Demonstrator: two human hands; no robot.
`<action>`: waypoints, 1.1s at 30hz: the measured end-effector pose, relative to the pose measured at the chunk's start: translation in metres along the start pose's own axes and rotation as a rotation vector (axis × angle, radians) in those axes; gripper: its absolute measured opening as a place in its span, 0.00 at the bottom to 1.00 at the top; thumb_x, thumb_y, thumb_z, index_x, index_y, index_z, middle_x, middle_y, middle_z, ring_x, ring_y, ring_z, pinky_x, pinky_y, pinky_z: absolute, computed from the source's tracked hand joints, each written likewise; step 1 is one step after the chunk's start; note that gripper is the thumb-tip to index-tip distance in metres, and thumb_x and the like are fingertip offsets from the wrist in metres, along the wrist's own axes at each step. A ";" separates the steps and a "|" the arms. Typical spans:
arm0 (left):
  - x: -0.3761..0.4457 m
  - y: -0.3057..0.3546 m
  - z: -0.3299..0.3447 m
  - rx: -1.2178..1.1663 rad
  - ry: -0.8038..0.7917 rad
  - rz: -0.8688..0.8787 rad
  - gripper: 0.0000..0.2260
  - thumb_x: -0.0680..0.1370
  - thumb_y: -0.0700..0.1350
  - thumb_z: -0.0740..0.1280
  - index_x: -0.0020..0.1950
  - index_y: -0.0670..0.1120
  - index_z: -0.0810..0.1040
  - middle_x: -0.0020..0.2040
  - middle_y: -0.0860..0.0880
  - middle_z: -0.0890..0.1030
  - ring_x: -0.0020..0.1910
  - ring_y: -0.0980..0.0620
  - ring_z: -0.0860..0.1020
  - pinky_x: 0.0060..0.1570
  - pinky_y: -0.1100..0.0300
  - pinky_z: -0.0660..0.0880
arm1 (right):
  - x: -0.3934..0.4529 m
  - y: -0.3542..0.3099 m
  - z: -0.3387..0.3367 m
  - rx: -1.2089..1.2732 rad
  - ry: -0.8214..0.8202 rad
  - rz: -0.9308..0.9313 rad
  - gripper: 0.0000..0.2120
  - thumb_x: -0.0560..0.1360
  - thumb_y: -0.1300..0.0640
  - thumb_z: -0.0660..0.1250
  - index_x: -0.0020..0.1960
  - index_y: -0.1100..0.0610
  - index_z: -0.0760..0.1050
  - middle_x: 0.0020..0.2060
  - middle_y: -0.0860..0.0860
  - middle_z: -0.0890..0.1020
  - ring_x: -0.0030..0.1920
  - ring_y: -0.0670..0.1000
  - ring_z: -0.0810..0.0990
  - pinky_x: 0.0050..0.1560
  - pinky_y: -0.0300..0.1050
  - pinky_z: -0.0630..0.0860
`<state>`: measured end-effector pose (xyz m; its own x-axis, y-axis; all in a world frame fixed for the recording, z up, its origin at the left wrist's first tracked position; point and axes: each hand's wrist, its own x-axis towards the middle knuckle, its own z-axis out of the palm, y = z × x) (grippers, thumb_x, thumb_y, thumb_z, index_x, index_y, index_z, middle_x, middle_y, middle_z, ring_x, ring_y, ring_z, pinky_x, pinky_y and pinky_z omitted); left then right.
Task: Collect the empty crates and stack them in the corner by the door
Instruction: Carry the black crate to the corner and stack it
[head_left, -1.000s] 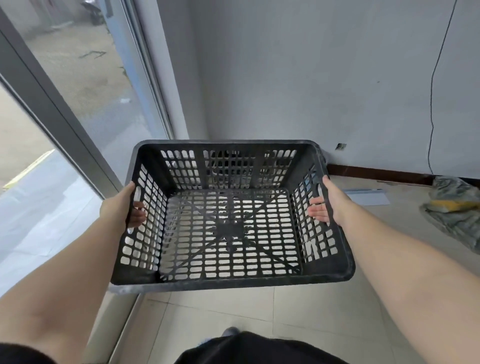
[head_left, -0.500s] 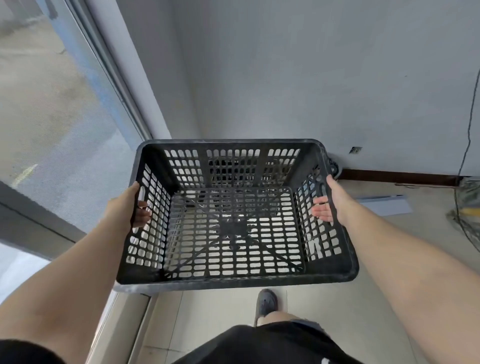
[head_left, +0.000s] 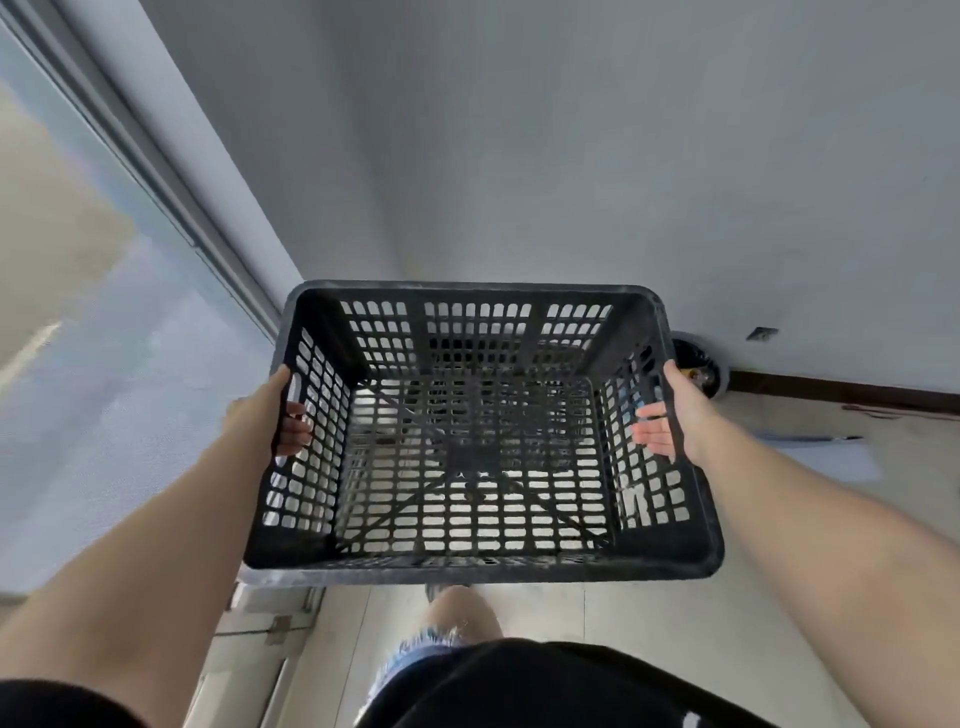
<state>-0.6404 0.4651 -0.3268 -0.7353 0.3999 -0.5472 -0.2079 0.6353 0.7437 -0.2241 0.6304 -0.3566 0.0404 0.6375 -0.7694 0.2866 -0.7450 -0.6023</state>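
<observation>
We carry one black lattice crate (head_left: 478, 431) out in front of us at about waist height, open side up, and it is empty: the pale floor (head_left: 623, 649) shows through its slotted bottom. Our left hand (head_left: 270, 415) grasps the left wall, thumb over the rim and fingers (head_left: 296, 428) curled in through the handle slot. Our right hand (head_left: 670, 415) holds the right wall the same way, its fingertips showing inside the crate. We judge that gripping both short sides keeps the crate level and balanced while we walk.

The crate hangs in the air, resting on nothing, with its far edge pointing toward the corner where the grey wall (head_left: 571, 156) meets the frame of the glass door (head_left: 104, 364). That corner looks like the spot the task names, so we take this to be the carrying stage, near its end. Through the slots we cannot tell whether another crate already sits below.

A dark round object (head_left: 698, 366) lies at the foot of the wall just right of the crate, and a flat pale sheet (head_left: 831, 457) lies on the floor further right; we should lower the crate clear of both
</observation>
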 end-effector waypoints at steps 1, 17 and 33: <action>0.012 0.008 0.007 0.007 0.001 -0.006 0.25 0.76 0.60 0.64 0.38 0.37 0.76 0.19 0.44 0.76 0.18 0.49 0.75 0.31 0.55 0.76 | 0.010 -0.009 0.004 -0.002 0.007 0.009 0.37 0.75 0.29 0.51 0.43 0.64 0.76 0.40 0.61 0.81 0.40 0.58 0.81 0.41 0.49 0.76; 0.240 0.127 0.136 0.095 -0.270 -0.242 0.24 0.79 0.62 0.57 0.34 0.44 0.67 0.32 0.44 0.67 0.27 0.49 0.65 0.28 0.59 0.63 | 0.181 -0.136 0.068 0.061 0.079 0.201 0.37 0.74 0.29 0.51 0.48 0.64 0.76 0.46 0.62 0.82 0.44 0.59 0.81 0.44 0.49 0.76; 0.397 0.093 0.271 0.232 -0.191 -0.337 0.25 0.78 0.63 0.60 0.40 0.40 0.76 0.34 0.41 0.78 0.18 0.51 0.76 0.29 0.58 0.75 | 0.368 -0.142 0.091 0.073 0.039 0.383 0.41 0.76 0.29 0.47 0.61 0.66 0.73 0.43 0.59 0.80 0.52 0.60 0.78 0.61 0.53 0.70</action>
<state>-0.7774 0.8619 -0.5790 -0.5141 0.2463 -0.8216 -0.2496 0.8735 0.4180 -0.3366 0.9527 -0.5737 0.1681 0.3169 -0.9334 0.1749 -0.9415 -0.2881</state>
